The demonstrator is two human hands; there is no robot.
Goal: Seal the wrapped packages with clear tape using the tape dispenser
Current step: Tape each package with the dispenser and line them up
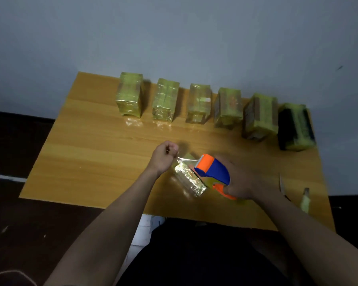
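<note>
Right hand (239,180) I see gripping blue-orange tape dispenser (213,171), left hand (163,156) pinching clear tape (186,159) end, stretched over wrapped package (189,179) lying mid-table (91,151), six packages (196,103) rowed behind.

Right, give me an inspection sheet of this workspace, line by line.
Surface: wooden table, set against a grey wall.
Job's things: six wrapped packages in a row at the far edge, leftmost, rightmost; one package lying near the hands; orange and blue tape dispenser; clear tape strip drawn out from it.
Clutter: two small objects near the right edge, too blurred to identify.
Grippers: left hand pinches the tape end; right hand grips the dispenser handle.
Cables: nothing seen.
Surroundings: dark floor.
</note>
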